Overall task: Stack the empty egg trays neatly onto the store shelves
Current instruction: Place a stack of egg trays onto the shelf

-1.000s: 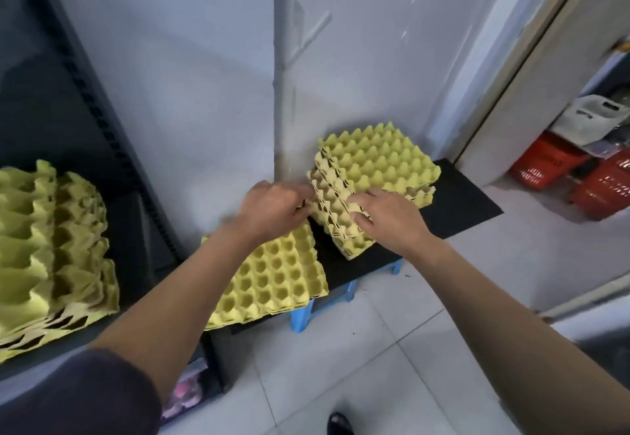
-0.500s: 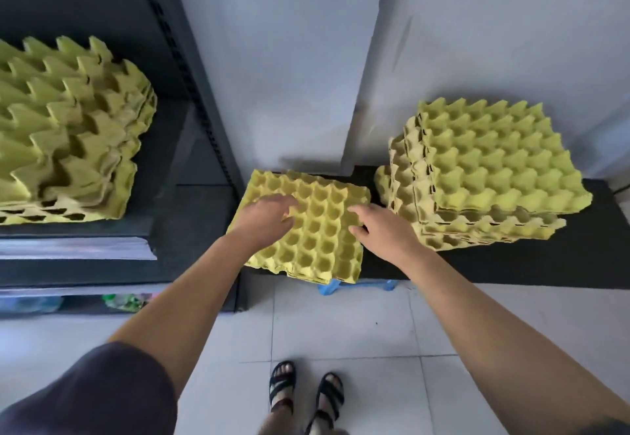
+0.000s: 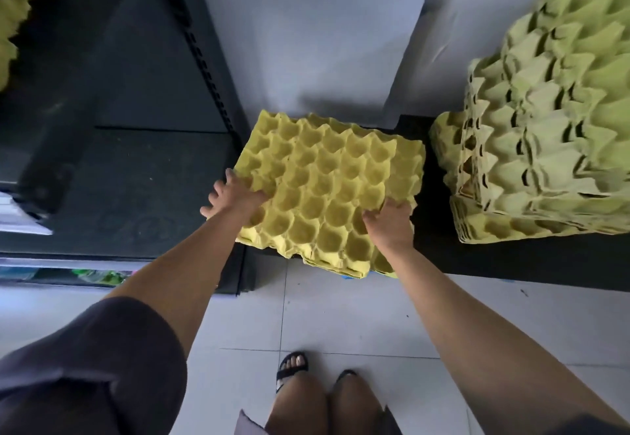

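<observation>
Although some yellow egg trays on the shelf (image 3: 20,8) already show at the top left corner, the task looks to me far from finished, because most of the trays wait outside the dark shelf unit (image 3: 136,179). A small stack of egg trays (image 3: 327,189), cups facing up, lies between the shelf unit and a tall pile of egg trays (image 3: 545,145). Both sit on a low black platform (image 3: 511,264) against the white wall, and the near edge of the small stack hangs out over the tiled floor (image 3: 341,315). I cannot tell whether this small stack is resting fully on the platform or is already a little lifted. The tall pile is not very tidy, its layers are shifted against each other. I judge that the step in hand is to take the small stack and carry it left to the shelf, and the tall pile must follow after. The left hand (image 3: 235,196) is at the left edge of the small stack, with its fingers (image 3: 216,196) spread and rather straight, lying over the rim; whether the thumb hooks something is hidden. The right hand (image 3: 388,223) is at the right near corner, and its fingers (image 3: 373,214) are curled down into the cups, so it grips the stack there.
</observation>
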A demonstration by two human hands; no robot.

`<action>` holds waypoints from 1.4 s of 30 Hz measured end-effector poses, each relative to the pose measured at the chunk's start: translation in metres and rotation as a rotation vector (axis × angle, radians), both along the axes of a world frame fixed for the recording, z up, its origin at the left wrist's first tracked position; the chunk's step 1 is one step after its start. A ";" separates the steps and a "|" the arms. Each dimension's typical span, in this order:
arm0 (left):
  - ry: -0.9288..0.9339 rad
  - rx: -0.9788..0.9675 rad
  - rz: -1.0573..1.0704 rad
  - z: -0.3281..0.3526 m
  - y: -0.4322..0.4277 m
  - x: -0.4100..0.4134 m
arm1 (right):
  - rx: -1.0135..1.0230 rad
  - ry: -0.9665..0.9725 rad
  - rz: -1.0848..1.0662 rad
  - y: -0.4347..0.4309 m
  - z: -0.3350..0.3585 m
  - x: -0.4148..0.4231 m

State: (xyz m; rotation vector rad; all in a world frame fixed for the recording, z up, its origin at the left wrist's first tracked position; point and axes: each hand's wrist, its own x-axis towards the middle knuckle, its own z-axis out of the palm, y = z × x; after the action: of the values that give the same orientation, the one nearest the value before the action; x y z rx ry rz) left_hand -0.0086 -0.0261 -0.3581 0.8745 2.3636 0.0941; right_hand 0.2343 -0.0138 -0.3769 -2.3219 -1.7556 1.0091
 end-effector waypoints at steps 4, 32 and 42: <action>0.004 0.040 0.048 -0.003 0.004 -0.003 | 0.029 -0.020 -0.031 0.003 -0.002 -0.001; 0.076 0.539 -0.302 0.376 -0.011 0.029 | 0.533 0.437 -0.326 -0.024 0.362 0.040; 0.148 0.703 -0.227 0.425 -0.101 -0.004 | 0.603 0.591 -0.132 -0.072 0.406 0.031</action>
State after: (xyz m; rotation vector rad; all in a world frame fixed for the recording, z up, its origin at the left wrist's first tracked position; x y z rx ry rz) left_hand -0.0129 -0.1267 0.0666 1.5083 2.3610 0.8282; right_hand 0.2656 -0.0858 0.0295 -1.5440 -1.3887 0.8611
